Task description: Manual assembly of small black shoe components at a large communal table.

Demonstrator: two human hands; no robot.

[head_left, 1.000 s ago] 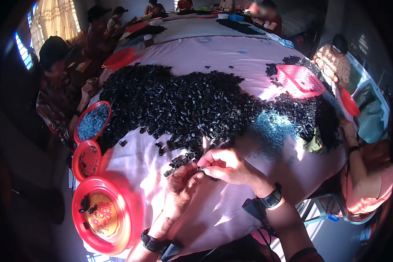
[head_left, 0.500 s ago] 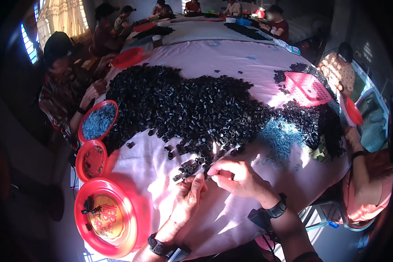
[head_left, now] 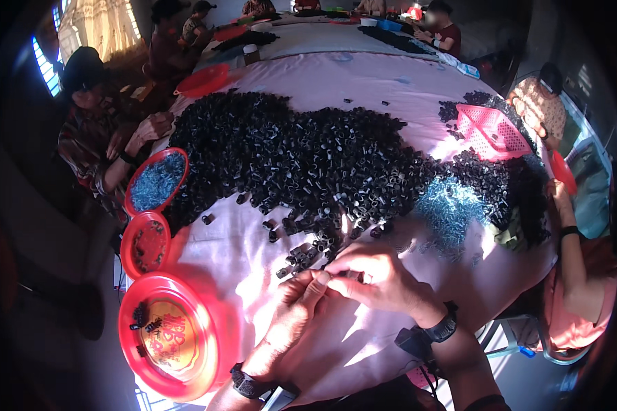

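The hands had drawn closer since half a second before. The left hand (head_left: 296, 301) and right hand (head_left: 377, 277) pinched one small black piece (head_left: 330, 275) together, just short of the black pile (head_left: 308, 164), likely for steadiness.

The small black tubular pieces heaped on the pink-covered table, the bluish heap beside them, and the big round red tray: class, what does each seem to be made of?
Small black tubular pieces: probably moulded plastic or rubber, with dull glints on the rims.
Bluish heap: apparently thin metal wire parts; it glitters finely.
Big round red tray: likely glossy plastic, given its smooth, shiny rim.

Pink basket (head_left: 492, 130), red plates (head_left: 168, 335), seated co-workers (head_left: 99, 130).
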